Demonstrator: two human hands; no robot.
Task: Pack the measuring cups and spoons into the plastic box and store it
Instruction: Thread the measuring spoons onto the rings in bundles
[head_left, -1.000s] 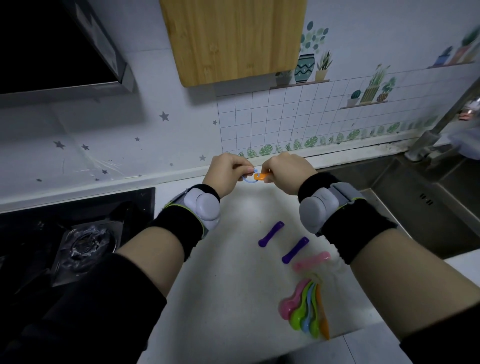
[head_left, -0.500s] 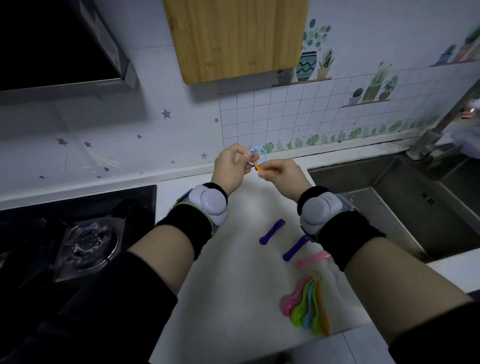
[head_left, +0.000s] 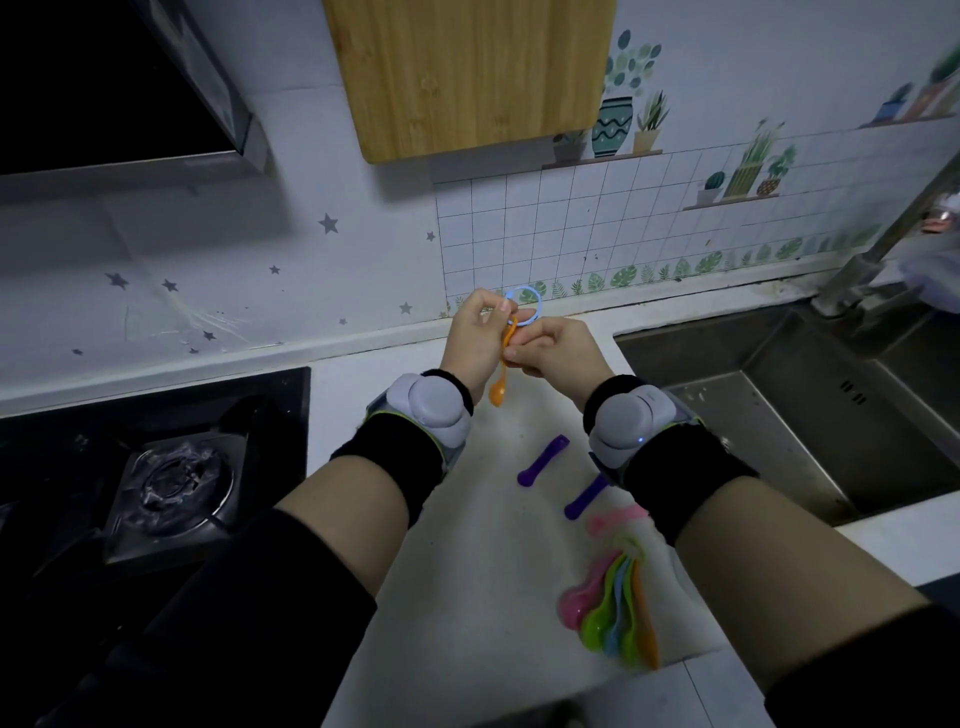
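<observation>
A white kitchen counter (head_left: 467, 545) runs between a gas hob (head_left: 171, 483) and a steel sink (head_left: 779, 415), under a tiled wall. Both hands are raised near the wall. The left hand (head_left: 475, 338) pinches a blue ring (head_left: 539, 306) between its fingertips, and the right hand (head_left: 558, 351) has its fingers curled around the handle of an orange spoon (head_left: 497, 396), whose bowl dangles below. The handle's end meets the ring, but whether it is going on or coming off I cannot tell.

2 more spoons lie loose on the counter: the farther purple spoon (head_left: 543, 460) and the nearer purple spoon (head_left: 584, 496). Beside them are a pink spoon (head_left: 615, 519) and a fanned stack of coloured spoons (head_left: 608, 608). The plastic box is not in view.

The likely trouble is the small pinch: if the ring twists or springs, the orange spoon could slip free and drop to the counter — or bounce towards the sink, which is close on the right.
</observation>
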